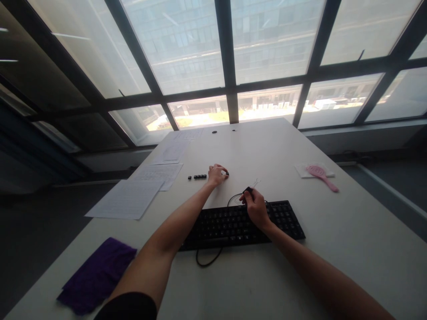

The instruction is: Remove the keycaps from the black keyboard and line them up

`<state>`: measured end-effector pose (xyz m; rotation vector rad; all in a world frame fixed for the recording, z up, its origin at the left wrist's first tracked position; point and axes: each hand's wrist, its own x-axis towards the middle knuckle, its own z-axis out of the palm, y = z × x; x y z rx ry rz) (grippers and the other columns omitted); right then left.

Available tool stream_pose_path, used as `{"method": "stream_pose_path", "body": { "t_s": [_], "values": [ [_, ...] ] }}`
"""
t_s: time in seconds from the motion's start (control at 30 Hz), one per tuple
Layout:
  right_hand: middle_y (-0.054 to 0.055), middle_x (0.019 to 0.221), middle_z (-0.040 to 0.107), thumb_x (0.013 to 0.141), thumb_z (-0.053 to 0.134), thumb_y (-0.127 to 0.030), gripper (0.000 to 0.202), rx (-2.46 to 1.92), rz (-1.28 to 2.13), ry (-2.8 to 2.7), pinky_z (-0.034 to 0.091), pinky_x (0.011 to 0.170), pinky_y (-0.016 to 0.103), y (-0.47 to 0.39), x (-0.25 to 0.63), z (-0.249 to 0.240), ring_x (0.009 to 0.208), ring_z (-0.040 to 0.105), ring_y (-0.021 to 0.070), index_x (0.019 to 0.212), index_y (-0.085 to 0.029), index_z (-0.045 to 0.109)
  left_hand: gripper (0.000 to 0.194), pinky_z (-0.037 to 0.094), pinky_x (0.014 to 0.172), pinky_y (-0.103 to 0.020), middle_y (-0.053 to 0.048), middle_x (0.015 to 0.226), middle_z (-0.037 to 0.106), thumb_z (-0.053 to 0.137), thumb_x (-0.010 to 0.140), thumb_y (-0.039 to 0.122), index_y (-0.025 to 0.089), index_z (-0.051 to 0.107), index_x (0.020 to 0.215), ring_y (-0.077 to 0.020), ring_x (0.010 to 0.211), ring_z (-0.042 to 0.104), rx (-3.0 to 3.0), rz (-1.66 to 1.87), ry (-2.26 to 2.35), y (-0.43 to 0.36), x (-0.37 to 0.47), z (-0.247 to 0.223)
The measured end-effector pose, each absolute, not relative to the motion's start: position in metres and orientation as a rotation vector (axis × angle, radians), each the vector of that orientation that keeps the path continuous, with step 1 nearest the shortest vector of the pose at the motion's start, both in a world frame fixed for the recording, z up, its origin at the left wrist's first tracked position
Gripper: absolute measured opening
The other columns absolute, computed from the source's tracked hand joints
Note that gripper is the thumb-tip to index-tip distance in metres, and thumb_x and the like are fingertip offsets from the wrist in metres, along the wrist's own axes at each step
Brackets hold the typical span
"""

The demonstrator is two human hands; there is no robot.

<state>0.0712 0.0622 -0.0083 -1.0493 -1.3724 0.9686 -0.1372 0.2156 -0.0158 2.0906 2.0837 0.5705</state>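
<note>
My left hand (216, 175) reaches past the keyboard, its thumb and fingers closed around a small black keycap (227, 174) at the tabletop. To its left, several more black keycaps (200, 177) stand in a short row, with one keycap (189, 178) a little apart. Above the keyboard's back edge, my right hand (256, 210) grips the black handle of a wire keycap puller (247, 190); its thin wire prongs point away from me. The black keyboard (220, 224) lies across the table under both arms, which hide parts of its keys.
A folded purple cloth (98, 275) lies at the near left. Printed sheets (125, 200) run along the left edge. On the right, a pink hairbrush (322, 174) rests partly on a white packet. The keyboard cable (210, 262) loops out in front. Large windows (267, 40) stand beyond the table.
</note>
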Motion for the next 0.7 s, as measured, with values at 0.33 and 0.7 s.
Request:
{"method": "stream_pose_path", "body": {
  "t_s": [0.33, 0.7],
  "values": [
    [0.003, 0.072, 0.065, 0.095, 0.047, -0.031, 0.023, -1.058, 0.82, -1.577, 0.042, 0.065, 0.028, 0.063, 0.086, -0.001, 0.065, 0.056, 0.017, 0.077, -0.02, 0.057, 0.047, 0.038, 0.101, -0.043, -0.011, 0.124, 0.059, 0.076, 0.076, 0.027, 0.024, 0.067, 0.122, -0.0319, 0.117, 0.047, 2.131, 0.664, 2.065, 0.188, -0.128, 0.007],
    [0.003, 0.075, 0.066, 0.093, 0.046, -0.025, 0.019, -0.995, 0.817, -1.913, 0.04, 0.067, 0.028, 0.066, 0.084, -0.002, 0.07, 0.058, 0.0179, 0.08, -0.021, 0.059, 0.035, 0.05, 0.088, -0.033, -0.005, 0.091, 0.073, 0.045, 0.082, 0.002, 0.022, 0.072, 0.088, -0.021, 0.09, 0.066, 2.173, 0.81, 1.619, 0.056, -0.081, -0.008]
  ]
}}
